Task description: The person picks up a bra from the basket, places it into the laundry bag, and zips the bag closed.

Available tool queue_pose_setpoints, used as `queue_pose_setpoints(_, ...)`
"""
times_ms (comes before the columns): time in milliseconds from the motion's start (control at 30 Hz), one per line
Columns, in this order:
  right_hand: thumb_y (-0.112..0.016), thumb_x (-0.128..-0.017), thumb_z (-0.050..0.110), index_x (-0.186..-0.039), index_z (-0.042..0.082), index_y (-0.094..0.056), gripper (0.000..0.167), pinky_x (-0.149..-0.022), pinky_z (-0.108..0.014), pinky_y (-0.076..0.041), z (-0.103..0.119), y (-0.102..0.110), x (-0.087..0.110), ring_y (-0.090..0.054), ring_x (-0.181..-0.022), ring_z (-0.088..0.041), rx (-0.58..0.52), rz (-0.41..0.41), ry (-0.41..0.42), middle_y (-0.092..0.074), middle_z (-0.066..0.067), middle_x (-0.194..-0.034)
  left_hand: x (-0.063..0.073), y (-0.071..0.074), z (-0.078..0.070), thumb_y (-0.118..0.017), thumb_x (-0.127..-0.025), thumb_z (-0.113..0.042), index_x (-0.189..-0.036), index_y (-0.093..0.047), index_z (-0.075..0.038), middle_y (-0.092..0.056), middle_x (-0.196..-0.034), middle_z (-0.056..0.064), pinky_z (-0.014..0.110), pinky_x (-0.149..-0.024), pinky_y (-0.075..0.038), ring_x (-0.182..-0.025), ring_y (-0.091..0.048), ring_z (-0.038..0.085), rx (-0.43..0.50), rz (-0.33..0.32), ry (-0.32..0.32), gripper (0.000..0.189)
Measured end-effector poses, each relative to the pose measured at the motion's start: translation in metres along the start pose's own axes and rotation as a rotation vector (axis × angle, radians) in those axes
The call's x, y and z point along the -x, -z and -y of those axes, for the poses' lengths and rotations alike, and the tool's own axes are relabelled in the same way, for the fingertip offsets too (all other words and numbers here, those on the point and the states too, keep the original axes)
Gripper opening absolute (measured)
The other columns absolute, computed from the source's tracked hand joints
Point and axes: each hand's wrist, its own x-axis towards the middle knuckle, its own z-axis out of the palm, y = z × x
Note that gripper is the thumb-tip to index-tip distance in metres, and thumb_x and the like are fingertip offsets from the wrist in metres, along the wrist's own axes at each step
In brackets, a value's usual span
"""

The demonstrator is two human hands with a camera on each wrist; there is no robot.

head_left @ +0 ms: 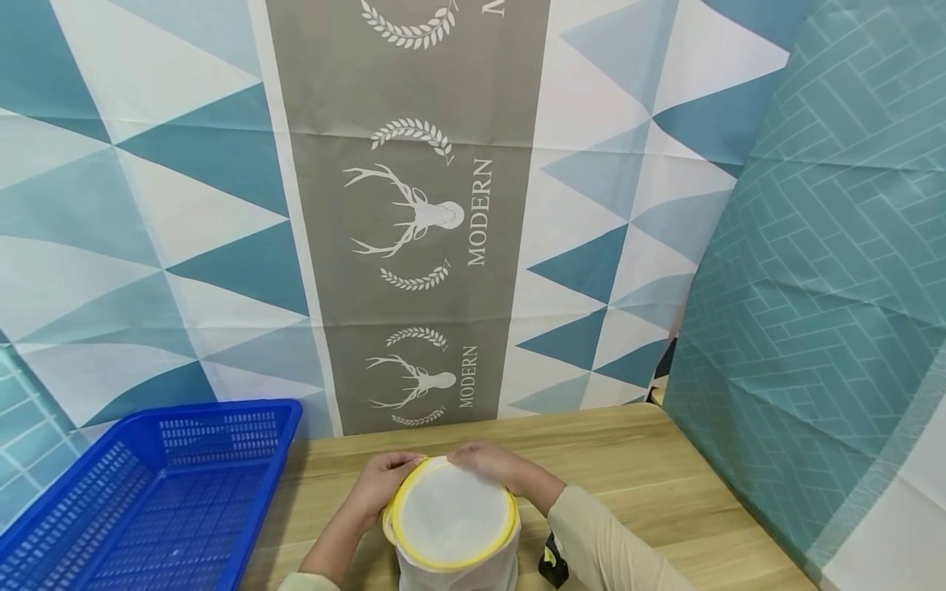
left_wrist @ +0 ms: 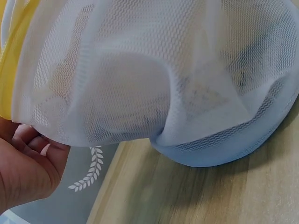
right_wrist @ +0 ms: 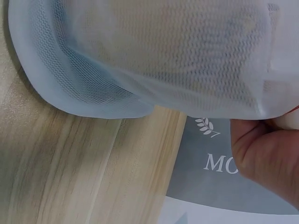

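A white mesh laundry bag point(head_left: 454, 517) with a round top and a yellow rim point(head_left: 452, 566) stands on the table in front of me. My left hand point(head_left: 378, 491) grips the rim at its far left. At the far right of the rim, my right hand point(head_left: 497, 465) holds the edge, fingers over the top. In the left wrist view, curled fingers of the left hand point(left_wrist: 30, 163) sit under the yellow band, and the mesh side point(left_wrist: 126, 98) sags in folds. The right wrist view has the right thumb point(right_wrist: 261, 149) against the bag's edge; faint shapes show through the mesh.
To the left lies a large blue plastic basket point(head_left: 284, 484) with slotted sides. A small black object with a yellow-green mark point(head_left: 552, 563) is on the wooden table point(head_left: 636, 468) beside the right sleeve. Patterned cloth point(head_left: 414, 287) hangs behind the table, and teal cloth point(head_left: 828, 312) at right.
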Motion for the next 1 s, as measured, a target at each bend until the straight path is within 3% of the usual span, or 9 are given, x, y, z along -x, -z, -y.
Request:
queue_pose_setpoints(100,-0.05,-0.095,0.038,-0.126,0.003,-0.056,0.047,-0.068,-0.03,-0.055,0.001,0.0,0.001,-0.064,-0.078,-0.013,0.015,-0.006,0.018,-0.063,-0.011,-0.113,0.002,-0.001,-0.002,-0.057,-0.093,-0.015,-0.106,-0.064,0.009,-0.066,-0.092,0.01,0.024,-0.061,-0.053,-0.071,-0.061,0.012,-0.02,-0.015,-0.009,0.029)
queue_pose_setpoints(167,-0.052,-0.093,0.041,-0.122,0.005,-0.059,0.047,-0.066,-0.029,-0.055,0.002,0.0,0.002,-0.065,-0.076,-0.012,0.039,-0.008,0.022,-0.064,-0.011,-0.11,0.003,-0.001,-0.003,-0.057,-0.093,-0.015,-0.106,-0.064,0.009,-0.066,-0.092,0.01,0.025,-0.061,-0.053,-0.07,-0.061,0.012,-0.033,-0.02,-0.013,0.029)
queue_pose_setpoints(300,-0.059,-0.09,0.043,-0.097,0.006,-0.062,0.038,-0.057,-0.028,-0.054,0.005,0.001,0.003,-0.063,-0.063,-0.011,0.09,-0.014,0.024,-0.066,-0.006,-0.084,0.004,-0.001,-0.007,-0.056,-0.093,-0.018,-0.109,-0.063,0.008,-0.067,-0.09,0.01,0.025,-0.06,-0.053,-0.068,-0.062,0.011,-0.034,-0.002,0.003,0.031)
queue_pose_setpoints(400,-0.061,-0.089,0.042,-0.085,0.007,-0.057,0.035,-0.051,-0.027,-0.053,0.008,0.002,0.005,-0.06,-0.056,-0.011,0.119,-0.03,0.032,-0.062,-0.003,-0.075,0.006,0.001,-0.012,-0.055,-0.094,-0.02,-0.11,-0.063,0.006,-0.066,-0.089,0.008,0.025,-0.058,-0.053,-0.065,-0.062,0.009,-0.024,0.017,0.027,0.032)
queue_pose_setpoints(700,-0.061,-0.089,0.04,-0.093,0.007,-0.062,0.033,-0.049,-0.027,-0.052,0.018,0.001,0.01,-0.06,-0.055,-0.011,0.093,-0.063,0.06,-0.064,-0.004,-0.078,0.008,0.005,-0.024,-0.056,-0.094,-0.022,-0.111,-0.063,0.005,-0.066,-0.086,0.005,0.026,-0.057,-0.053,-0.064,-0.062,0.009,-0.015,-0.001,0.049,0.032)
queue_pose_setpoints(1000,-0.062,-0.087,0.043,-0.097,0.006,-0.064,0.038,-0.05,-0.029,-0.054,0.025,0.003,0.017,-0.061,-0.055,-0.011,0.068,-0.084,0.054,-0.064,-0.004,-0.078,0.013,0.009,-0.043,-0.052,-0.096,-0.02,-0.113,-0.06,0.007,-0.065,-0.085,0.004,0.027,-0.057,-0.054,-0.063,-0.061,0.009,-0.023,0.064,0.033,0.033)
